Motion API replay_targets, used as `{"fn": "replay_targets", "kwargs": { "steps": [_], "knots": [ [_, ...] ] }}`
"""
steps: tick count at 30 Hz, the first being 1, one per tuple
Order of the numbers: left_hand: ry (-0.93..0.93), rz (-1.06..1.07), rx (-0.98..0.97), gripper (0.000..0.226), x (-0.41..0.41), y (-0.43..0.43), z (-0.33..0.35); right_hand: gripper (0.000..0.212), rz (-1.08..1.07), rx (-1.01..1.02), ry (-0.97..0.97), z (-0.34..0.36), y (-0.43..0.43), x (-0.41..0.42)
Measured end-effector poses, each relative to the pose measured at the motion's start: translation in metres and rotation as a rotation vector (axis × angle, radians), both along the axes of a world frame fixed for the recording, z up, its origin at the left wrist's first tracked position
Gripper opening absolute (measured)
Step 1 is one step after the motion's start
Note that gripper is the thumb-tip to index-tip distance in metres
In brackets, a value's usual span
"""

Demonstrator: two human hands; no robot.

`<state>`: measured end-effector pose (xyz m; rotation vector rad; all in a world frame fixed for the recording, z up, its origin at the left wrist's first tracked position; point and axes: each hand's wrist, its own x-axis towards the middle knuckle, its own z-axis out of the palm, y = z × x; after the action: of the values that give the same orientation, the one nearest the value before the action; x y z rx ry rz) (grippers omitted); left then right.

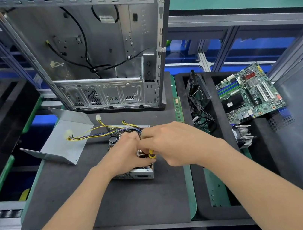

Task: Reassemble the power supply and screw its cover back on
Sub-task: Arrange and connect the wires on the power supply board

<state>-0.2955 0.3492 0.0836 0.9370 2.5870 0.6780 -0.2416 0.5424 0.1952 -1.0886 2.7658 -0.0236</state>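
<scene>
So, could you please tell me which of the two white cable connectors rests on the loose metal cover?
The left white connector, on the yellow-and-black bundle, rests on the cover; the other connector lies beside it on the dark mat.

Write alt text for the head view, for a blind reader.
The left hand and right hand meet over an open power supply on a dark foam mat, a yellow object between them. Its grey cover lies off to the left; an open computer case stands behind, a motherboard to the right.
</scene>
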Motion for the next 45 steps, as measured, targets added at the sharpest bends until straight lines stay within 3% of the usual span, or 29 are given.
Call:
{"fn": "replay_targets", "kwargs": {
  "steps": [2, 4, 8, 11, 15, 17, 20, 21, 23, 26, 28, 30, 33, 37, 40, 42, 44, 45],
  "knots": [
    [-0.004, 0.001, 0.020, 0.027, 0.000, -0.002, -0.001, 0.026, -0.033, 0.024, -0.020, 0.001, -0.004, -0.002],
    [0.018, -0.015, 0.051, 0.025, 0.000, -0.001, 0.001, 0.008, -0.101, 0.018, 0.005, -0.002, -0.011, -0.002],
    [0.060, -0.021, 0.076, 0.028, 0.000, -0.001, -0.003, 0.056, -0.374, -0.025, 0.042, -0.011, -0.020, -0.007],
    [0.029, 0.024, 0.079, 0.034, -0.001, -0.003, -0.003, 0.067, -0.569, -0.065, 0.071, -0.013, -0.021, -0.006],
    [0.047, -0.016, 0.158, 0.020, 0.002, -0.002, 0.003, 0.073, -0.599, -0.057, 0.158, -0.014, -0.023, -0.002],
    [0.019, 0.013, 0.154, 0.031, 0.003, -0.002, 0.004, 0.067, -0.473, -0.044, 0.133, -0.013, -0.015, -0.002],
    [-0.020, -0.004, 0.099, 0.033, 0.001, 0.000, 0.006, 0.019, -0.153, -0.058, -0.025, 0.001, 0.000, -0.004],
    [-0.026, 0.004, 0.109, 0.031, 0.001, 0.000, 0.007, 0.015, -0.099, -0.019, -0.080, 0.005, 0.003, -0.005],
    [-0.012, 0.009, 0.132, 0.028, 0.002, 0.000, 0.008, 0.023, -0.100, 0.033, -0.177, 0.008, 0.003, -0.008],
    [-0.004, -0.015, 0.112, 0.019, 0.002, 0.001, 0.008, 0.007, -0.165, 0.015, -0.137, 0.005, -0.006, -0.010],
    [0.009, -0.047, 0.114, 0.019, 0.002, 0.001, 0.006, 0.040, -0.252, 0.001, -0.074, -0.001, -0.010, -0.011],
    [0.024, -0.045, 0.125, 0.019, 0.001, 0.000, 0.005, 0.056, -0.360, -0.039, -0.014, -0.005, -0.016, -0.009],
    [0.003, 0.070, 0.157, 0.040, 0.000, -0.001, 0.002, 0.067, -0.465, -0.031, 0.084, -0.009, -0.021, -0.010],
    [-0.023, 0.070, 0.167, 0.037, 0.003, -0.001, 0.004, 0.074, -0.576, -0.056, 0.138, -0.012, -0.023, -0.010],
    [-0.056, 0.117, 0.187, 0.044, 0.000, -0.003, 0.002, 0.076, -0.530, -0.044, 0.134, -0.010, -0.020, -0.007],
    [-0.008, 0.008, 0.119, 0.037, 0.000, -0.001, 0.003, 0.056, -0.376, -0.091, 0.040, -0.004, -0.009, -0.007],
    [-0.010, -0.056, 0.123, 0.035, -0.001, 0.000, 0.005, 0.016, -0.191, -0.089, -0.106, 0.005, -0.001, -0.009],
    [-0.010, -0.053, 0.125, 0.037, -0.002, 0.000, 0.006, 0.011, -0.151, -0.067, -0.151, 0.006, 0.001, -0.011]
  ]
}}
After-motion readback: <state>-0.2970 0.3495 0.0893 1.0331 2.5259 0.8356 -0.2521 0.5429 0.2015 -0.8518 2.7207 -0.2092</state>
